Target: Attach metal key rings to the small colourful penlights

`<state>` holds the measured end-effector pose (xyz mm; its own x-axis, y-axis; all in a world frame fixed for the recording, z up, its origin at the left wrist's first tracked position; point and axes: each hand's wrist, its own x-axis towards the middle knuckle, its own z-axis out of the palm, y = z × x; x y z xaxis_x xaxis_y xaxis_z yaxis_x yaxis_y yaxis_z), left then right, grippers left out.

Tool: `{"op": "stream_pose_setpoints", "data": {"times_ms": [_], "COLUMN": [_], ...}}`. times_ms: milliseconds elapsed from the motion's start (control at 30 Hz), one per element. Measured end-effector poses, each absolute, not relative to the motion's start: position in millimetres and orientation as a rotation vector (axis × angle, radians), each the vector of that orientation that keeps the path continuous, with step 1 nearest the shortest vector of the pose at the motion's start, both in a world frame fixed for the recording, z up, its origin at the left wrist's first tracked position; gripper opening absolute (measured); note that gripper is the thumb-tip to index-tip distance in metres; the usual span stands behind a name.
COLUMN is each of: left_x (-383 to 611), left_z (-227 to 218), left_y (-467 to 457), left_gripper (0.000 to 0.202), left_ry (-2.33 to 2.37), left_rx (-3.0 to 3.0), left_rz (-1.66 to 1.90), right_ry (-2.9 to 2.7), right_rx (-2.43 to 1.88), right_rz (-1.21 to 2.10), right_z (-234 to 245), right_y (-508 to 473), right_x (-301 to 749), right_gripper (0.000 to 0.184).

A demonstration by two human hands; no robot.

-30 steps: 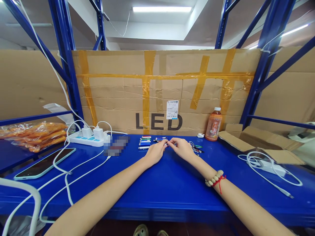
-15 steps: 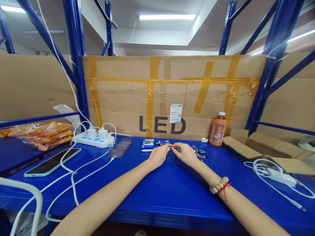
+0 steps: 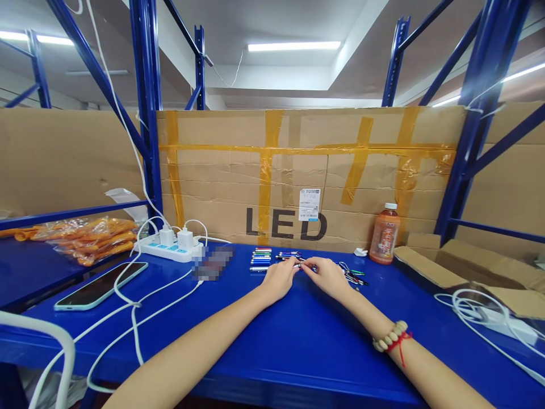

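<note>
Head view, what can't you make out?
In the head view:
Small item between left hand and right hand: mostly covered by both.
Pen-like things beyond the right hand: partly hidden by it.
White label: print too small.
Dark thing beside the power strip: blurred by pixelation.
Open box: right end cut off by picture edge.

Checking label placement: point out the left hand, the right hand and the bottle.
Left hand (image 3: 278, 282): head view, back of the hand.
Right hand (image 3: 329, 277): head view, back of the hand.
Bottle (image 3: 384, 236): head view, middle of its body.
</note>
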<state>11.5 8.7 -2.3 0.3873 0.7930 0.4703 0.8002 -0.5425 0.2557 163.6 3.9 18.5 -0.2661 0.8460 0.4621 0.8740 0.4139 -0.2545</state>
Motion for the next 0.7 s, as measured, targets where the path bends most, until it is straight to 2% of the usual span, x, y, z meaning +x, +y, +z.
{"op": "stream_pose_setpoints", "data": {"times_ms": [700], "left_x": [12.1], "left_z": [-2.1], "left_y": [7.9], "left_gripper": [0.022], "left_ry": [-1.538], "left_rx": [-2.583], "left_rz": [-0.815], "right_ry": [-2.165], "right_rx": [-1.455], "right_rz": [-0.048], "right_z": [18.6], "right_y": [2.2], "right_x": [163.7], "right_gripper": [0.026]}}
